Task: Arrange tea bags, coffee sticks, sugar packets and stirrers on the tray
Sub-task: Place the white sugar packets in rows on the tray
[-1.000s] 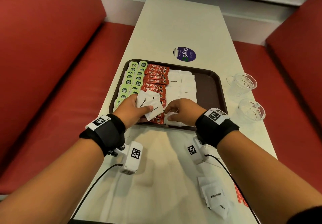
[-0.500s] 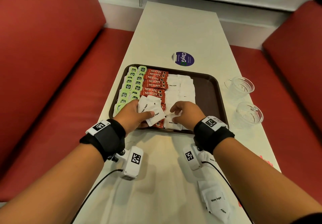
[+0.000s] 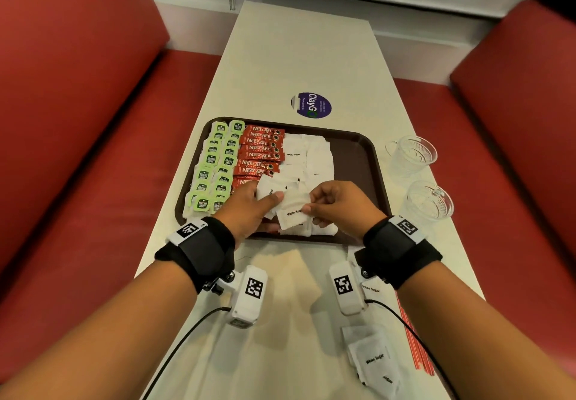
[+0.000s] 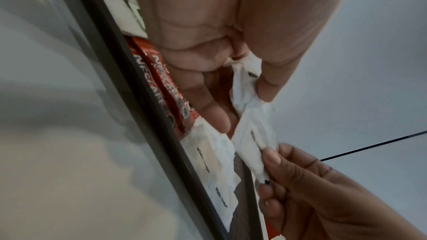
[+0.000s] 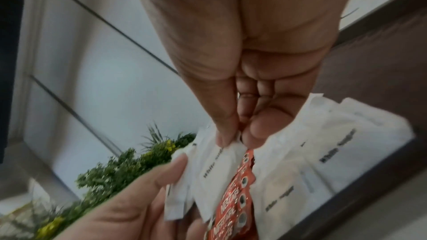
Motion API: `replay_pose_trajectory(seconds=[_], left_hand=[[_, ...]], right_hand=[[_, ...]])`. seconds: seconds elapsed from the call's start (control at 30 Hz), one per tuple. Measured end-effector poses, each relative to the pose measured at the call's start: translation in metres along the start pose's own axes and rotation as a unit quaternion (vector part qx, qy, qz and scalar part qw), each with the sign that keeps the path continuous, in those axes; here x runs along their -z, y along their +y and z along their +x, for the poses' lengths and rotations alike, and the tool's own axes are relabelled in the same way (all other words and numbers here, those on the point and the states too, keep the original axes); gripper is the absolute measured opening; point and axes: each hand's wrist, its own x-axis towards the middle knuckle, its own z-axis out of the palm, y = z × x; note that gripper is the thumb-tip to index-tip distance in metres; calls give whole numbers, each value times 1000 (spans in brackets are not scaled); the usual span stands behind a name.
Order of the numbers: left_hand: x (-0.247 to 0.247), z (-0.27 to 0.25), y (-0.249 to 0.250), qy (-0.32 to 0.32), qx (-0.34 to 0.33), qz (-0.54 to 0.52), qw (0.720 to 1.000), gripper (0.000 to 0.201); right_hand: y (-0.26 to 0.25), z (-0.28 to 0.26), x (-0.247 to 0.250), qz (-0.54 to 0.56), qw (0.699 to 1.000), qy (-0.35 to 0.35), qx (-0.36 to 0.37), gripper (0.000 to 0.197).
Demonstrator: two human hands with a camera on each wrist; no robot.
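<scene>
A brown tray (image 3: 355, 156) on the white table holds green tea bags (image 3: 215, 166) at its left, red coffee sticks (image 3: 261, 150) in the middle and white sugar packets (image 3: 311, 156) to their right. Over the tray's near edge my left hand (image 3: 249, 209) grips a small stack of sugar packets (image 3: 268, 191) between thumb and fingers. My right hand (image 3: 336, 206) pinches the edge of one sugar packet (image 3: 293, 211) from that stack. The pinched packet (image 4: 251, 145) shows in the left wrist view, and in the right wrist view the packet (image 5: 215, 161) hangs below my fingertips. Red stirrers (image 3: 411, 340) lie at the table's near right.
Two clear glass cups (image 3: 411, 153) (image 3: 430, 203) stand right of the tray. Loose sugar packets (image 3: 374, 359) lie on the table near my right forearm. A round purple sticker (image 3: 311, 105) sits beyond the tray. Red bench seats (image 3: 93, 150) flank the table.
My right hand has left the packets laid at the tray's near edge and moved up and left to pinch a packet in my left hand's stack. The head view has tilted.
</scene>
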Motion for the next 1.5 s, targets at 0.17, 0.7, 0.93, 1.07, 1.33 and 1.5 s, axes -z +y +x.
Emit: replay_pose_trajectory(seconds=[0.17,0.7,0.93,1.07,1.33,1.5], left_hand=[[3,1,-6,25,7,-26,999,30],[4,-2,-10,-1,17,-22,1000,30],[2,-7,-9,-61,21,43,997,20],[4,-6,-10,-65,21,67,995,21],[26,-5,-8,23,10,26,999,21],[25,-1,-2,55,6,20,998,21]], right_hand=[[27,-12,20,-6,998,41,-51,16],[40,-1,17,-270,951,127,-80,25],[3,3,1,-151,986,53,48,22],[-2,5,-6,-106,994,4,25,16],[11,-2,0,15,999,17,-36,10],[11,-4,4,61,997,8,-41,9]])
